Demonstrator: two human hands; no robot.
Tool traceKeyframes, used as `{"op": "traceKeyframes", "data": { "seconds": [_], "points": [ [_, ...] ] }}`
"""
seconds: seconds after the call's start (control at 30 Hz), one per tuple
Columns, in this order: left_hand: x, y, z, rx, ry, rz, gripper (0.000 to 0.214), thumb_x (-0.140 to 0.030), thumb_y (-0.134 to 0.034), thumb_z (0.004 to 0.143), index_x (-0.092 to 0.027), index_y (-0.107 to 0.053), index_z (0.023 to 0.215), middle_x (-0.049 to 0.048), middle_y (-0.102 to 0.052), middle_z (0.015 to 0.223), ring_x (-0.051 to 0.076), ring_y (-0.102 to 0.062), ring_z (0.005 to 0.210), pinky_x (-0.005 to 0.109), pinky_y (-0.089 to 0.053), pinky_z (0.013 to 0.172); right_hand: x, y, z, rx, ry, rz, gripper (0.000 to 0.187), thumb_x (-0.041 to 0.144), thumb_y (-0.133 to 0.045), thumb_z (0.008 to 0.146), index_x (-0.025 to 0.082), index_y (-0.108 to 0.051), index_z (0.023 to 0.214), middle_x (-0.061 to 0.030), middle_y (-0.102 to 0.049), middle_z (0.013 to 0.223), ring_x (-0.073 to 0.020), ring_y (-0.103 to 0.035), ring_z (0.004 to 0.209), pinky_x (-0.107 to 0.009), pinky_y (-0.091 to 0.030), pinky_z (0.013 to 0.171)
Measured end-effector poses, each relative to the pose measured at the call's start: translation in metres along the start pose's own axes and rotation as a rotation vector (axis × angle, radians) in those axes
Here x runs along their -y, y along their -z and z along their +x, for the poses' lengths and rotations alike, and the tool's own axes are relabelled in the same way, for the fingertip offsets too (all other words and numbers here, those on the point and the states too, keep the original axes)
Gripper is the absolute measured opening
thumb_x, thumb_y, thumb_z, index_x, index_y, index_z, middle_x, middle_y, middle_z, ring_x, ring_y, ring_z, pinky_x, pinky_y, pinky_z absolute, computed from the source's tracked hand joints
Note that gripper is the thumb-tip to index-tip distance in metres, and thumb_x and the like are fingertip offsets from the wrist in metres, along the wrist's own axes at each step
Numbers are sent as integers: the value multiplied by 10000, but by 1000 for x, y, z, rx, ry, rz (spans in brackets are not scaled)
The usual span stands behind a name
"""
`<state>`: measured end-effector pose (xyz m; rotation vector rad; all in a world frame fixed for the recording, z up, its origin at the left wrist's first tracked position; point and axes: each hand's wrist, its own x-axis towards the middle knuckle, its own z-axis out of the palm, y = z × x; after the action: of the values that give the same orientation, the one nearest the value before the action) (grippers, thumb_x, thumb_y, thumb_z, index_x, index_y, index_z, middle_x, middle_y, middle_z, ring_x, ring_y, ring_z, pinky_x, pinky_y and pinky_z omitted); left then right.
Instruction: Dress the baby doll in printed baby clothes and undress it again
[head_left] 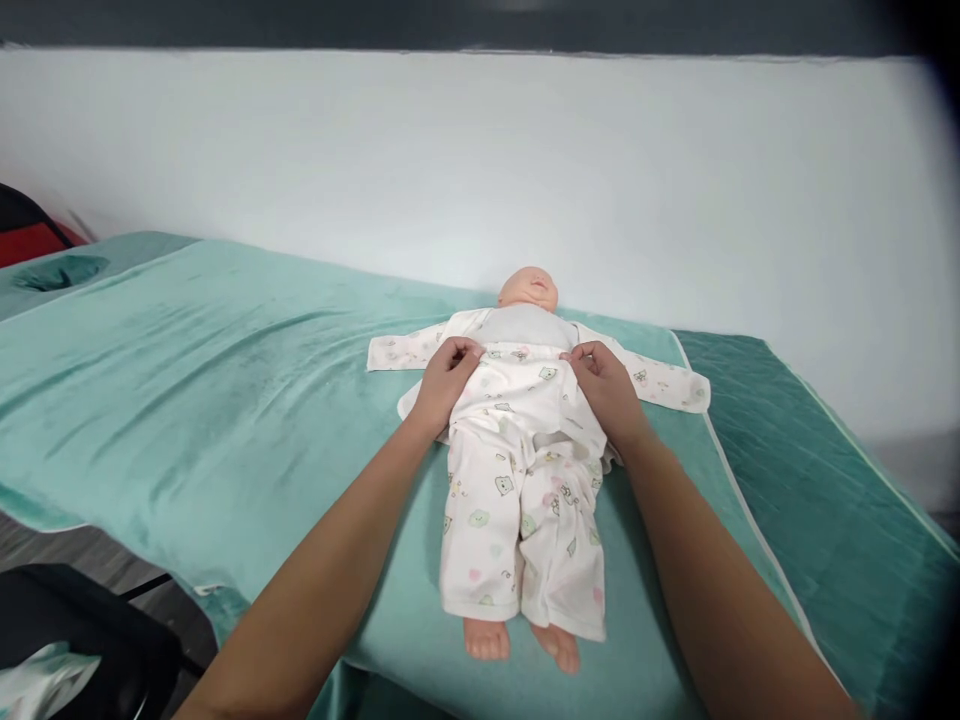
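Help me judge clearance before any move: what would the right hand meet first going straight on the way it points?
Beyond the printed pants it pinches, the right hand would probably meet the doll's pale torso first, though its height above that is hard to judge.

White trousers (506,425) carry green and pink prints, the sheet (247,390) teal.

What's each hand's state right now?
Left hand: closed, holding one side of the pants at the waist.
Right hand: closed, holding the other side at the waist.
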<state>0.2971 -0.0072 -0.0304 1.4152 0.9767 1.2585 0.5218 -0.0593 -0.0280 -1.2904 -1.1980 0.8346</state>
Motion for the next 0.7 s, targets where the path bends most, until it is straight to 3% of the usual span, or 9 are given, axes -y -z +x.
{"op": "traceKeyframes", "data": {
  "seconds": [0.17, 0.33, 0.5, 0.6, 0.7],
  "points": [
    [-21, -8, 0, 130, -275, 411, 304, -425, -727, 797, -243, -620, 1016, 59, -519, 1142, 244, -451, 1145, 334, -378, 952, -6, -2, 1, -52, 152, -173, 250, 464, -623, 878, 255, -492, 840, 46, -471, 666, -142, -410, 594, -286, -329, 558],
    [-36, -14, 8, 256, -346, 619, 338, -381, -784, 728, -217, -530, 880, 48, -508, 1050, 257, -457, 1048, 364, -377, 904, -9, 1, 5, -90, 273, -447, 218, 435, -567, 922, 256, -455, 868, 42, -498, 686, -160, -446, 617, -311, -349, 619],
    [-48, -11, 23, 372, -354, 606, 251, -329, -684, 820, -194, -495, 723, 29, -511, 914, 186, -477, 808, 315, -340, 736, -6, 1, 6, -79, 252, -450, 211, 432, -568, 921, 255, -469, 865, 44, -492, 673, -158, -439, 613, -309, -340, 611],
    [-46, -6, 35, 320, -280, 490, 292, -293, -700, 800, -194, -461, 664, -4, -484, 721, 153, -406, 675, 296, -261, 652, -4, -1, 5, -64, 168, -302, 241, 454, -606, 899, 251, -496, 825, 52, -456, 636, -141, -403, 582, -293, -324, 573],
    [-29, 1, 48, 207, -155, 239, 340, -268, -718, 773, -201, -411, 643, -20, -486, 653, 135, -392, 628, 283, -242, 613, -4, -3, 3, -63, 79, -117, 280, 486, -644, 866, 248, -514, 800, 51, -456, 634, -130, -393, 564, -275, -321, 542]
  ]
}}
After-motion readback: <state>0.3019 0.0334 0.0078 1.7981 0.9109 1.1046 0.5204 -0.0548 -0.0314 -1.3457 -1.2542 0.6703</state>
